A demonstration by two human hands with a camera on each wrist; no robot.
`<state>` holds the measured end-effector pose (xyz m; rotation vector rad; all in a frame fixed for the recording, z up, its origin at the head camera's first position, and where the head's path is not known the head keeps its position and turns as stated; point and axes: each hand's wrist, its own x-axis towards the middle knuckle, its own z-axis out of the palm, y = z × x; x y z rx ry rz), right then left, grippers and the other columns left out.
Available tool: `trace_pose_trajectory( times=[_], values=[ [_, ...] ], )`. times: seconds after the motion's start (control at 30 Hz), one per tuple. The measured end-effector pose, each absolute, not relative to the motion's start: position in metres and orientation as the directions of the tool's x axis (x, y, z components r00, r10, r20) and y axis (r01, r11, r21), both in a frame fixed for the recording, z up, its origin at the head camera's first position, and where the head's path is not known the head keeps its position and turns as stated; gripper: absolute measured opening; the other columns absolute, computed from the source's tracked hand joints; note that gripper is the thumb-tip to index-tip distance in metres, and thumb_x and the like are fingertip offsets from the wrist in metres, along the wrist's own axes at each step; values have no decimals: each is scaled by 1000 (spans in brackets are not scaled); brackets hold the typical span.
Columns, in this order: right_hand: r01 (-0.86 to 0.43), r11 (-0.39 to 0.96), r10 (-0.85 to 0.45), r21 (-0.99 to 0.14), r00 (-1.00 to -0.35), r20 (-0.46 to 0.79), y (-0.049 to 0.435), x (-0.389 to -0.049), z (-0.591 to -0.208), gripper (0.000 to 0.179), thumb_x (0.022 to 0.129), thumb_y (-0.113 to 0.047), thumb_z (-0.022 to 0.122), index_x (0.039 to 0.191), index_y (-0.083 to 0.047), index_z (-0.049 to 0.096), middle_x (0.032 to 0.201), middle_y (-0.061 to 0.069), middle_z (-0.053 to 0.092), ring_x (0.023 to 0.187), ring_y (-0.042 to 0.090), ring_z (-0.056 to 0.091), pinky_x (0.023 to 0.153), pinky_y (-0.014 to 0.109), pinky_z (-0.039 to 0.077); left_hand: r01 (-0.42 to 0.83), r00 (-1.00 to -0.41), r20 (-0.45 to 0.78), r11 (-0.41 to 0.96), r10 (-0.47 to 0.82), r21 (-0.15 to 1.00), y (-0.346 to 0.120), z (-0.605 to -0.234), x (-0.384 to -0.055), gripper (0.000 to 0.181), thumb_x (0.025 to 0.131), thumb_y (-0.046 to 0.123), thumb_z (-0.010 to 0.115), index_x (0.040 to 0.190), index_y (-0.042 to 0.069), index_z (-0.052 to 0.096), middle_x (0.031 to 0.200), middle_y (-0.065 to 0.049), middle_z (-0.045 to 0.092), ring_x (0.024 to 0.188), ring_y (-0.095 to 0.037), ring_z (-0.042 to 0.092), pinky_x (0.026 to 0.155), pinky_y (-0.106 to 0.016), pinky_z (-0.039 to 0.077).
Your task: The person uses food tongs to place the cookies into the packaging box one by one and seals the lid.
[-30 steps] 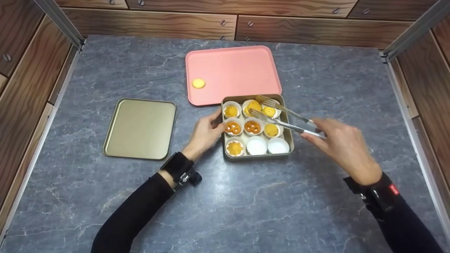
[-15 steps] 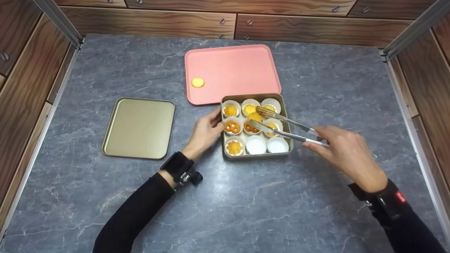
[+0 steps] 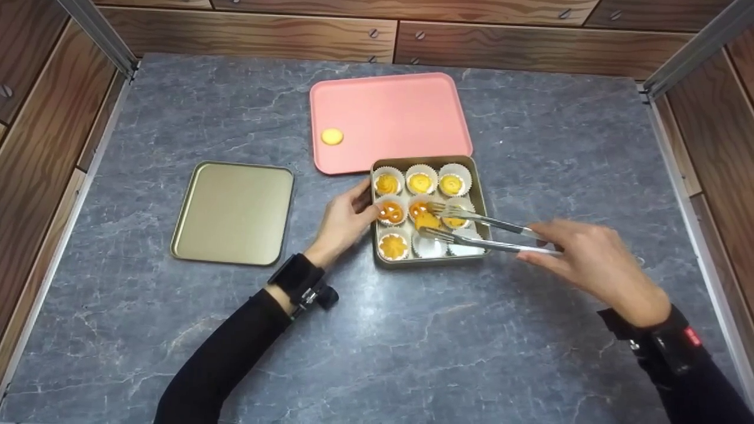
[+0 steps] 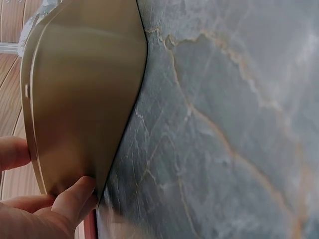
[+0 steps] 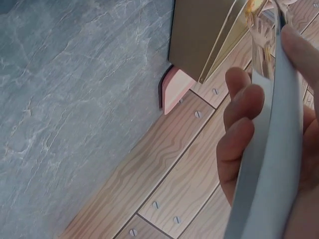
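My right hand (image 3: 595, 265) grips a pair of metal tongs (image 3: 495, 224) with pale handles. Between the tong tips is a yellow-orange cookie (image 3: 428, 222), above the middle column of the tin (image 3: 433, 264), partly covering a pretzel-shaped cookie (image 3: 418, 207). Paper cups line the tin in rows, most with cookies. At the front, a middle cup (image 3: 428, 248) and a right cup (image 3: 465, 250) show white insides, both partly behind the tongs. My left hand (image 3: 344, 222) holds the tin's left side, thumb at the rim and fingers against the outer wall (image 4: 84, 99).
Behind the tin lies a pink tray (image 3: 400, 112) with one round yellow cookie (image 3: 332, 136) near its left edge. A gold lid (image 3: 234, 213) lies flat to the left. Wood-patterned panels (image 3: 253, 38) border the grey marbled table (image 3: 365, 353).
My right hand has brought the tongs and cookie from the tin's back row toward its front, uncovering the back cups. The left hand stays on the tin.
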<state>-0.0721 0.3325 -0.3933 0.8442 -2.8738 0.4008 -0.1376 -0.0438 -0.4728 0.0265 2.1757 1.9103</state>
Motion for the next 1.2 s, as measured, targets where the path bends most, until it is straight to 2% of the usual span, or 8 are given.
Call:
trace_pose_trajectory(
  times=[0.2,0.43,0.57,0.87,1.0,1.2],
  values=[
    [-586,785,-556,-200,-810,187,334,-74,-392,37,80,-33,89,110,-12,79,81,-1,71,59,6,51,47,28,46,-132,-973,-154,133,173,982,-43,-473,-138,66,97,2,64,157,-3,35,157,-21,45,139,-26,53,108,-21,49],
    [-604,776,-577,-184,-796,182,334,-77,-392,37,80,-34,88,109,-14,79,79,-8,67,59,4,50,47,28,46,-91,-985,-116,182,130,979,-46,-473,-137,63,95,2,65,153,-4,42,151,-22,51,132,-29,59,104,-23,53],
    [-614,767,-587,-185,-789,182,334,-77,-393,40,79,-33,89,110,-11,78,83,-2,72,60,6,56,48,30,50,-107,-985,-125,140,123,984,-49,-474,-136,63,94,2,66,153,-3,43,151,-22,51,132,-29,60,103,-23,53],
    [-634,752,-606,-183,-773,189,331,-78,-395,42,79,-34,89,112,-11,78,85,0,74,60,6,58,46,27,50,-149,-978,-165,123,129,981,-51,-475,-135,64,96,3,66,154,-1,41,152,-21,51,133,-27,59,102,-21,54],
    [-639,748,-612,-178,-768,187,331,-78,-395,44,78,-34,89,113,-10,78,87,2,75,60,9,60,46,29,52,-158,-974,-174,115,145,981,-52,-475,-135,66,96,3,65,156,-2,38,154,-20,48,135,-26,57,103,-21,53],
    [-647,746,-623,-158,-762,175,331,-80,-393,44,79,-35,88,113,-10,78,87,1,74,58,6,56,45,30,49,-138,-970,-157,116,183,984,-53,-474,-135,66,98,3,64,157,-2,35,157,-20,44,138,-27,54,107,-21,50]
  ],
)
